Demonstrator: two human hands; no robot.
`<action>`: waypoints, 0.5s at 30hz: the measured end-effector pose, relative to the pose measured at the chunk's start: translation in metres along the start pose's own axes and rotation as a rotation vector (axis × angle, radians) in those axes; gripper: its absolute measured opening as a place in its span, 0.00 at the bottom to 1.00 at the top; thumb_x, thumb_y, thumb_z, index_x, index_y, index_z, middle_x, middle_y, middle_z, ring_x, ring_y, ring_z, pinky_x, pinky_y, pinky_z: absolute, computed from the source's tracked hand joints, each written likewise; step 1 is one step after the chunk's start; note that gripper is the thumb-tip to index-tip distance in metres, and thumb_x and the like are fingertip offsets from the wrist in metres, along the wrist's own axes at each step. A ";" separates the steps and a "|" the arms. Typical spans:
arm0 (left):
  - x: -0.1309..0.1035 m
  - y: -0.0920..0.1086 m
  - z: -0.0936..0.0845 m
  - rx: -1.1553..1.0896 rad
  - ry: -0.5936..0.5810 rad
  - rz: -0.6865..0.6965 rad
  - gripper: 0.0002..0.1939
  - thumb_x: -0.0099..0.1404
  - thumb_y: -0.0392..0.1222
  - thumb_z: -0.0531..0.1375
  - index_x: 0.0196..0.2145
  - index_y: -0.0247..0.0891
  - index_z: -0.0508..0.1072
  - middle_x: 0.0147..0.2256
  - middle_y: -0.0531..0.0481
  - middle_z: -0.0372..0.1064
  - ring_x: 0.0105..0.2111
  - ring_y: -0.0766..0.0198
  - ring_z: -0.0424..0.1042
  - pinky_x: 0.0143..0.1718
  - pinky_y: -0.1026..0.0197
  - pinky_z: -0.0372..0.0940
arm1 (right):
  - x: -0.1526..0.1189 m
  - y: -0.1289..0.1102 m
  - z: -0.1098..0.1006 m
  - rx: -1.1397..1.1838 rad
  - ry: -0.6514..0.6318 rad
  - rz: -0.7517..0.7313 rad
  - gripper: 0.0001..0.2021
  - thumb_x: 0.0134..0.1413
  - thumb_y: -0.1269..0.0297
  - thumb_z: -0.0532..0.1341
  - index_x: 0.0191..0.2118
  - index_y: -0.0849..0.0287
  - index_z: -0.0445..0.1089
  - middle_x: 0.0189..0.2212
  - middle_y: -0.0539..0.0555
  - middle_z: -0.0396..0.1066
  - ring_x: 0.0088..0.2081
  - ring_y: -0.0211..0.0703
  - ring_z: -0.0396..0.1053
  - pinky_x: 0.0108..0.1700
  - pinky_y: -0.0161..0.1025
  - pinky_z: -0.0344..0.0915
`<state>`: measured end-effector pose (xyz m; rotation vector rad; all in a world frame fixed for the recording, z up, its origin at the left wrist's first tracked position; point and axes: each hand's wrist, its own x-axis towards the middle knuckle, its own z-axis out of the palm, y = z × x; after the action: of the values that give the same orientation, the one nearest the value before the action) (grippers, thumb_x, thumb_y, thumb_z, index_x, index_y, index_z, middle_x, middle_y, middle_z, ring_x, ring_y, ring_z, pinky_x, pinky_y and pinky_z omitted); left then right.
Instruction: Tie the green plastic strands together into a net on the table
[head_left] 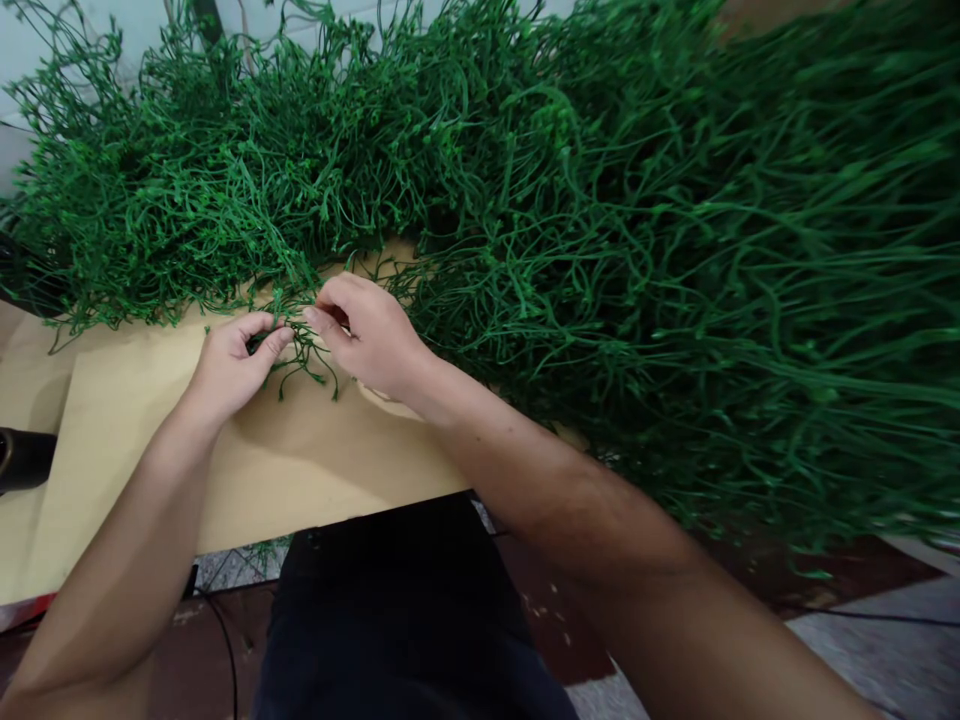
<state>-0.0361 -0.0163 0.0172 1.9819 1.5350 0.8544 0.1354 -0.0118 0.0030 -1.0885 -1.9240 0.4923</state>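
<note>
My left hand [236, 365] is closed in a pinch, thumb against fingers, on a thin green plastic-looking plant stem [304, 350] with small branching tips. My right hand [375, 335] is just to its right, thumb and index finger pinched together at the upper end of the same sprig. Some of its tips hang down over the tan board [322, 460] below. Directly behind both hands lies a big tangled heap of similar green stems [300, 190]. Exactly what the right fingertips grip is partly hidden.
More long green stems [712, 330] fill the right side, reaching past the board's edge. A black cylindrical object [26, 458] lies at the left edge. Dark cloth on my lap [397, 620] shows below the board, and a black cable [227, 640] hangs near the floor.
</note>
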 end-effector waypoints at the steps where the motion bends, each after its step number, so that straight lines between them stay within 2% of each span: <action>1: 0.000 0.000 0.000 -0.001 0.007 -0.009 0.09 0.55 0.43 0.57 0.21 0.37 0.65 0.20 0.56 0.56 0.24 0.69 0.55 0.28 0.64 0.55 | 0.000 0.000 0.000 0.020 -0.012 0.001 0.12 0.57 0.65 0.54 0.24 0.57 0.54 0.26 0.50 0.59 0.31 0.38 0.57 0.37 0.38 0.56; 5: 0.000 0.001 0.000 -0.003 0.016 -0.029 0.12 0.56 0.42 0.58 0.19 0.37 0.61 0.19 0.56 0.54 0.23 0.69 0.54 0.27 0.64 0.54 | 0.000 0.000 -0.002 0.127 -0.045 -0.011 0.10 0.55 0.64 0.56 0.25 0.59 0.59 0.27 0.51 0.60 0.33 0.38 0.59 0.40 0.39 0.58; 9: 0.000 -0.001 0.000 0.011 0.021 -0.010 0.13 0.56 0.43 0.58 0.19 0.38 0.60 0.19 0.57 0.52 0.22 0.69 0.53 0.26 0.64 0.52 | -0.001 0.000 -0.004 0.240 -0.040 -0.022 0.06 0.53 0.64 0.58 0.28 0.60 0.66 0.32 0.53 0.65 0.40 0.40 0.62 0.45 0.41 0.60; 15: 0.001 -0.011 0.001 0.106 0.004 0.057 0.15 0.59 0.48 0.55 0.21 0.38 0.63 0.19 0.55 0.53 0.22 0.68 0.54 0.26 0.63 0.51 | -0.004 -0.006 -0.006 0.412 -0.098 -0.031 0.07 0.57 0.64 0.55 0.33 0.60 0.67 0.40 0.55 0.70 0.41 0.38 0.65 0.44 0.38 0.63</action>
<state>-0.0427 -0.0128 0.0093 2.1093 1.5627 0.8153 0.1385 -0.0187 0.0081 -0.7774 -1.8115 0.8925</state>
